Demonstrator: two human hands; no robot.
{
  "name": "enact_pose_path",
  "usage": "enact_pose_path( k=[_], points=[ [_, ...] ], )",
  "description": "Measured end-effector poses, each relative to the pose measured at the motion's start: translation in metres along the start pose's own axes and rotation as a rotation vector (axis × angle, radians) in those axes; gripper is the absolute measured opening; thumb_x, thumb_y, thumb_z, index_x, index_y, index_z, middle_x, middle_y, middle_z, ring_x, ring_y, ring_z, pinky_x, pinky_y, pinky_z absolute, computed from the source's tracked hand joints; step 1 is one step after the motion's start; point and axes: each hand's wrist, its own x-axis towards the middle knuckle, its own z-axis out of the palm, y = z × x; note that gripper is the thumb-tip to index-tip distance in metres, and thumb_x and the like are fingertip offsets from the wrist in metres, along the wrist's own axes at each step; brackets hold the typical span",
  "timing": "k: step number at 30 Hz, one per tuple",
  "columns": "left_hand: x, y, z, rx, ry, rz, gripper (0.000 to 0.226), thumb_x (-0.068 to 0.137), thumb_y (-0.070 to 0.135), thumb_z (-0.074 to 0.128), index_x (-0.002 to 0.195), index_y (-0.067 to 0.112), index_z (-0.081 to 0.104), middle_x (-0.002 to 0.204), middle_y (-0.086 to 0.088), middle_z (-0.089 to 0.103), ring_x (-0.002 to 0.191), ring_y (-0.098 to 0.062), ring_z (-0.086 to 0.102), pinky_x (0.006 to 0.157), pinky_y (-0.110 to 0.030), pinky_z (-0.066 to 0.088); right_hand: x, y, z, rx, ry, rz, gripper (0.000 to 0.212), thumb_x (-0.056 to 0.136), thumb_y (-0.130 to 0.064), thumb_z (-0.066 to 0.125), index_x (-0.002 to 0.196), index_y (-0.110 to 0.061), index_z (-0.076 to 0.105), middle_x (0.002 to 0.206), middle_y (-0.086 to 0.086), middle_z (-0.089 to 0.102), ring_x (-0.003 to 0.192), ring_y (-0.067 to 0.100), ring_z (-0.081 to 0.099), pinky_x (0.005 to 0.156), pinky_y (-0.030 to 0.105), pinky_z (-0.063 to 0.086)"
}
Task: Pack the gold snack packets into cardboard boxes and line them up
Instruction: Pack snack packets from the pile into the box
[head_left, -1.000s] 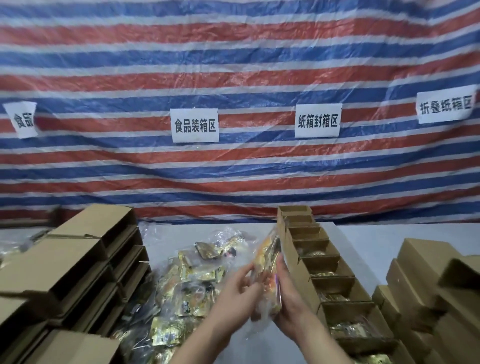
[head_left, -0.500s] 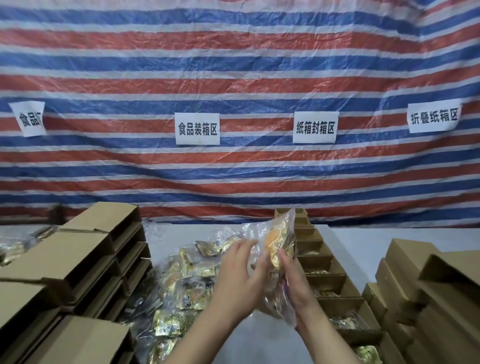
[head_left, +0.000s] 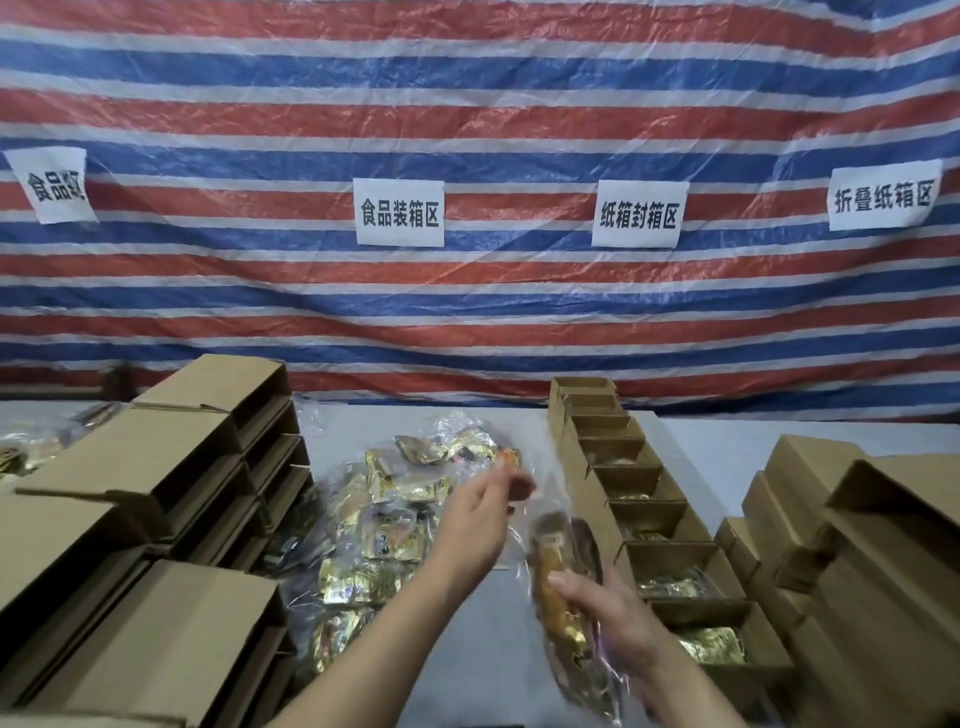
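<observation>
**Hands part: packet bundle stays with the right, left reaches to the pile**

Head view. Half a second ago both hands met at mid-frame around one clear-wrapped bundle of gold packets, held upright in front of the box row. Now they have separated. The right hand (head_left: 605, 597) has dropped lower and to the right, its fingers and thumb curled round the clear-wrapped bundle (head_left: 563, 618), which now lies tilted, its long side running toward the camera, blurred by motion. The bundle hangs above the grey desk (head_left: 467, 654), just left of the nearest open boxes.

The left hand (head_left: 475, 519) has let go and moved up and left. Its fingers are stretched forward, relaxed and holding nothing, their tips over the right edge of the pile of gold snack packets (head_left: 384, 514) that lies in loose clear plastic on the desk; whether they touch the plastic I cannot tell.

The row of open cardboard boxes (head_left: 644, 499) runs from the near right toward the striped tarpaulin (head_left: 467, 104), unchanged; the nearer ones show gold packets inside, the farthest look unfilled. Stacks of folded boxes (head_left: 156, 499) stand on the left, and more boxes (head_left: 841, 519) on the right, as before. Four white paper signs (head_left: 399, 212) hang on the tarpaulin.
</observation>
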Motion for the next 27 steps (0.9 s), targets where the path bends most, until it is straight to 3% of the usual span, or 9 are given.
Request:
enact_pose_path(
  k=[3, 6, 10, 13, 16, 19, 21, 24, 27],
  points=[
    [-0.014, -0.046, -0.02, 0.143, 0.055, -0.08, 0.025, 0.102, 0.036, 0.042, 0.091, 0.028, 0.063, 0.091, 0.012, 0.067, 0.084, -0.005, 0.061, 0.076, -0.02, 0.048, -0.006, 0.017, -0.014, -0.121, 0.087, 0.003, 0.074, 0.059, -0.028, 0.085, 0.128, -0.017, 0.058, 0.111, 0.0, 0.073, 0.104, 0.018, 0.069, 0.079, 0.023, 0.054],
    [-0.046, -0.108, -0.021, 0.386, -0.128, -0.258, 0.018, 0.099, 0.036, 0.047, 0.102, 0.027, 0.061, 0.093, 0.01, 0.064, 0.085, -0.008, 0.059, 0.076, -0.025, 0.047, -0.008, 0.033, -0.024, -0.284, 0.08, -0.002, 0.077, 0.065, -0.03, 0.082, 0.136, -0.028, 0.053, 0.133, -0.009, 0.061, 0.123, 0.009, 0.057, 0.098, 0.021, 0.048],
    [-0.103, -0.175, -0.005, 0.562, -0.319, -0.458, 0.046, 0.1, 0.044, 0.042, 0.137, 0.018, 0.047, 0.139, -0.001, 0.051, 0.128, -0.019, 0.048, 0.106, -0.03, 0.036, -0.006, 0.057, -0.028, -0.482, -0.036, 0.08, 0.072, 0.068, -0.038, 0.083, 0.13, -0.045, 0.047, 0.135, -0.024, 0.049, 0.122, -0.009, 0.048, 0.106, 0.018, 0.037],
    [-0.133, -0.207, 0.007, 0.547, -0.357, -0.591, 0.062, 0.1, 0.047, 0.041, 0.151, 0.016, 0.027, 0.156, -0.006, 0.032, 0.143, -0.022, 0.031, 0.114, -0.031, 0.026, -0.004, 0.081, -0.023, -0.745, -0.106, 0.141, 0.065, 0.067, -0.045, 0.078, 0.119, -0.053, 0.041, 0.123, -0.024, 0.053, 0.108, -0.019, 0.051, 0.091, 0.004, 0.04],
    [-0.146, -0.228, 0.013, 0.537, -0.357, -0.559, 0.04, 0.103, 0.037, 0.04, 0.136, 0.017, 0.045, 0.142, -0.009, 0.048, 0.134, -0.023, 0.044, 0.109, -0.028, 0.034, -0.005, 0.107, -0.017, -0.867, -0.21, 0.174, 0.07, 0.065, -0.041, 0.076, 0.125, -0.048, 0.041, 0.118, -0.019, 0.059, 0.106, -0.011, 0.056, 0.094, 0.014, 0.047],
    [-0.151, -0.235, 0.014, 0.365, -0.339, -0.487, 0.021, 0.1, 0.044, 0.045, 0.111, 0.034, 0.06, 0.114, 0.02, 0.063, 0.111, 0.0, 0.058, 0.09, -0.008, 0.04, -0.003, 0.129, -0.015, -1.039, -0.362, 0.169, 0.065, 0.066, -0.039, 0.071, 0.126, -0.041, 0.046, 0.119, -0.015, 0.061, 0.105, 0.001, 0.059, 0.094, 0.019, 0.048],
    [-0.152, -0.238, 0.015, 0.315, -0.314, -0.455, 0.017, 0.095, 0.042, 0.057, 0.11, 0.034, 0.057, 0.105, 0.021, 0.065, 0.102, 0.003, 0.061, 0.081, -0.006, 0.041, 0.0, 0.14, -0.014, -1.162, -0.475, 0.167, 0.058, 0.068, -0.037, 0.069, 0.122, -0.038, 0.05, 0.114, -0.013, 0.063, 0.1, 0.006, 0.059, 0.089, 0.019, 0.049],
    [-0.154, -0.244, 0.018, 0.331, -0.271, -0.467, 0.016, 0.103, 0.028, 0.043, 0.115, 0.034, 0.05, 0.11, 0.015, 0.061, 0.103, -0.002, 0.058, 0.079, -0.01, 0.037, 0.007, 0.16, -0.011, -1.289, -0.583, 0.222, 0.039, 0.067, -0.039, 0.063, 0.105, -0.032, 0.059, 0.09, -0.011, 0.061, 0.084, 0.014, 0.06, 0.072, 0.023, 0.048],
    [-0.154, -0.248, 0.019, 0.311, -0.253, -0.488, 0.018, 0.104, 0.027, 0.039, 0.117, 0.031, 0.051, 0.108, 0.014, 0.061, 0.097, 0.003, 0.057, 0.073, 0.0, 0.034, 0.016, 0.172, -0.005, -1.436, -0.639, 0.18, 0.042, 0.068, -0.047, 0.059, 0.106, -0.028, 0.062, 0.094, 0.0, 0.065, 0.089, 0.027, 0.063, 0.079, 0.033, 0.053]
  ],
)
